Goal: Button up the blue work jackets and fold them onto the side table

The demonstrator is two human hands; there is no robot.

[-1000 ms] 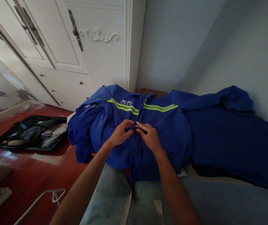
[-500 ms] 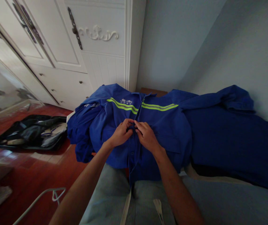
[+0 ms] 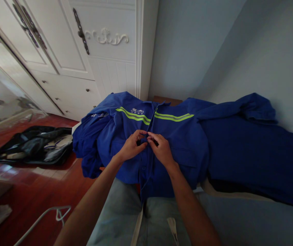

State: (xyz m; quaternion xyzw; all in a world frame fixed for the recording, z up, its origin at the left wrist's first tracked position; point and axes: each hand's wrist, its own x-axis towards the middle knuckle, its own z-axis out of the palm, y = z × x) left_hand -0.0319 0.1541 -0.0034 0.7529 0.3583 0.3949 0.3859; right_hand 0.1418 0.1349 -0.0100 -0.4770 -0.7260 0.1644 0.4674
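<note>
A blue work jacket (image 3: 177, 136) with yellow-green reflective stripes lies spread out in front of me, its collar pointing away. At the middle of its front, my left hand (image 3: 133, 146) pinches one edge of the opening. My right hand (image 3: 161, 148) meets it there, fingertips closed on the other edge, the two hands almost touching. Whatever small part sits between the fingertips is hidden by them. Below the hands a button (image 3: 144, 168) shows on the front strip, and the lower front edges hang slightly apart.
More dark blue clothing (image 3: 249, 153) lies to the right, and a bunched blue garment (image 3: 92, 136) to the left. An open black suitcase (image 3: 30, 145) with items inside rests on the red floor (image 3: 66, 184). A white cabinet (image 3: 115, 75) stands behind. A white hanger-like rod (image 3: 43, 215) is at lower left.
The right fingers have shifted slightly at the jacket's front edge. Both hands stay at the same spot, and the jacket lies as before.
</note>
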